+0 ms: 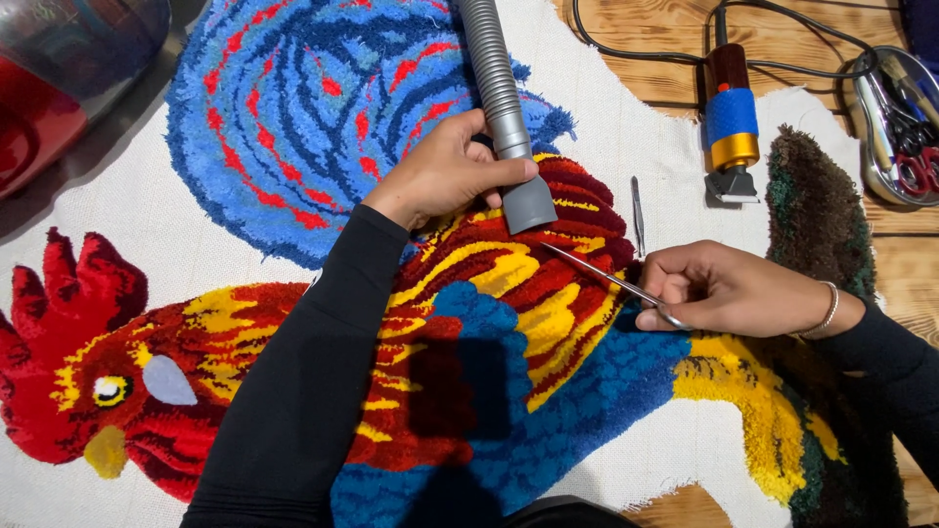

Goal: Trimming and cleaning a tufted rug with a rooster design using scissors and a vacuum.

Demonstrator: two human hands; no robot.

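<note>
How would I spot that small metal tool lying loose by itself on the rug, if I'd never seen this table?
Start at the big rooster rug and go to its white backing right of the blue tail. Between the vacuum nozzle and the blue-and-gold trimmer lie thin tweezers. Unlike the scissors, no hand holds them.

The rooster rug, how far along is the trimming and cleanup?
Done: the rooster rug looks fully tufted in every colour. In hand: the right hand works scissors into the red and yellow wing while the left hand holds the vacuum hose there. Left: how much pile remains untrimmed cannot be told.
</note>
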